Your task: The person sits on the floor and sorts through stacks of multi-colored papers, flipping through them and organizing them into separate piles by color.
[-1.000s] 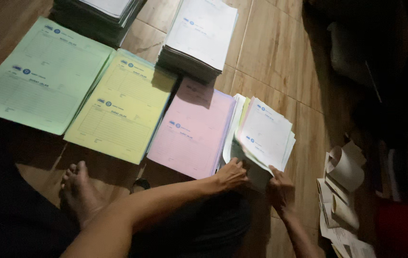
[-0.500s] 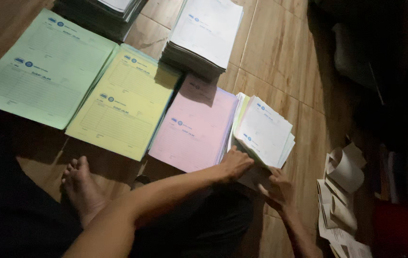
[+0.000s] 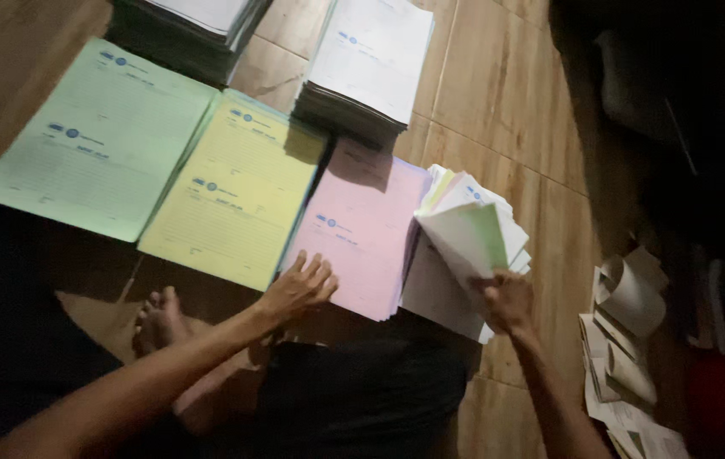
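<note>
The left hand (image 3: 299, 287) has been moved, fingers spread flat, onto the pink sheets (image 3: 361, 228); a curled bundle of sheets (image 3: 473, 234) is gripped by the right hand (image 3: 507, 299).

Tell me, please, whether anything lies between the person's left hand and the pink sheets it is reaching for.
Nothing visible does. The left hand already rests with its fingers on the near edge of the pink stack, while the right hand lifts the mixed sheets beside it.
</note>
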